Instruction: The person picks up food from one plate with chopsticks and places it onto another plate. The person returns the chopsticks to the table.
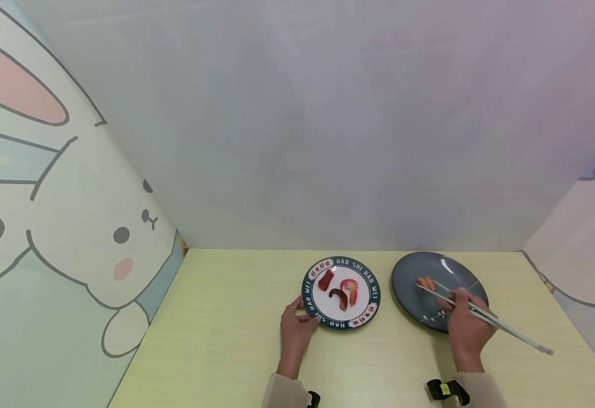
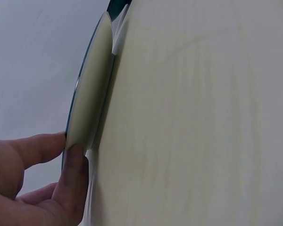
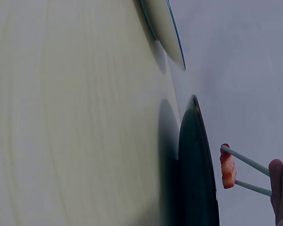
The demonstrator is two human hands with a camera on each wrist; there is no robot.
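Firstly, at the near edge of the view, two light sleeves (image 1: 283, 392) reach over the pale yellow surface (image 1: 216, 328), with a black strap (image 1: 447, 391) close to the right one. A little further, the left hand (image 1: 296, 334) pinches the near-left rim of the small white plate (image 1: 307, 294), one digit upon the edge and other fingers below it. The right hand (image 1: 468, 331) is closed around a pair of pale chopsticks (image 1: 522, 336), whose tips are clamped on an orange-red food piece (image 1: 426, 283). This piece is above the left part of the dark plate (image 1: 412, 267); the right wrist view shows it apart from the plate. The relation which seems to matter most is this: the piece lies to the left of the right hand and slightly farther away, and the white plate lies more to the left, across a narrow gap. The long axis of the chopsticks runs obliquely, tips pointing left and away. The right hand is the nearer one to the piece. On the white plate rest a red slice (image 1: 326, 280), a dark curled piece (image 1: 339, 299) and a shrimp-like piece (image 1: 351, 289). Behind everything stands a grey wall (image 1: 297, 141).
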